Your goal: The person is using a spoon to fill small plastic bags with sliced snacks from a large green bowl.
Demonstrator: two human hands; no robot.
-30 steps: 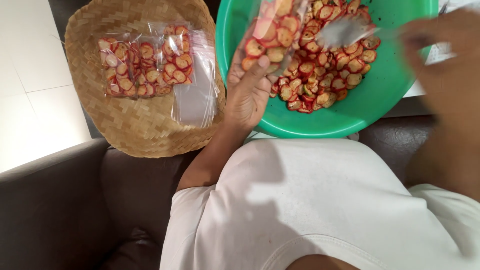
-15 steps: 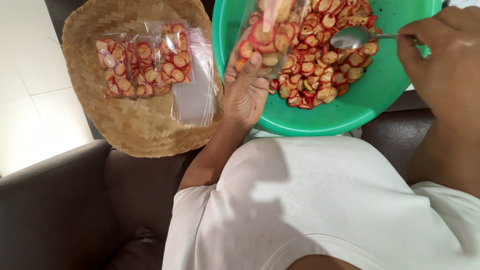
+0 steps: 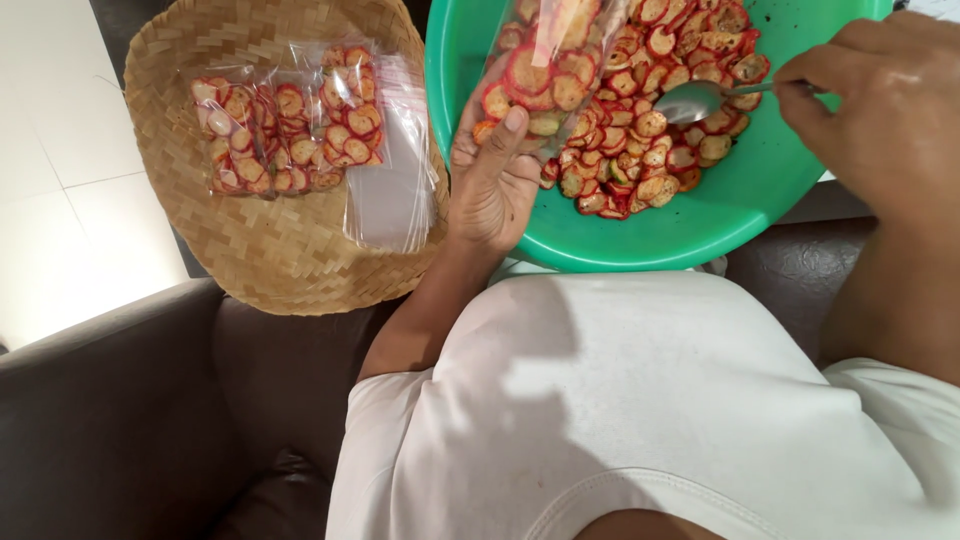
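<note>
My left hand (image 3: 492, 180) holds a clear plastic bag (image 3: 545, 75) partly filled with red-rimmed sliced chips, over the near rim of a green plastic basin (image 3: 690, 225). My right hand (image 3: 890, 110) grips a metal spoon (image 3: 705, 98) whose bowl rests on the pile of loose chips (image 3: 650, 150) in the basin. The spoon's bowl looks empty. The bag's top runs out of view at the upper edge.
A round woven tray (image 3: 260, 250) to the left carries filled chip packets (image 3: 285, 125) and a stack of empty clear bags (image 3: 395, 190). I sit on a dark sofa (image 3: 130, 420); a white tiled floor (image 3: 60, 180) lies at far left.
My right hand has brought the spoon down from the bag's mouth onto the chips in the basin. The left hand keeps the bag in the same place.
</note>
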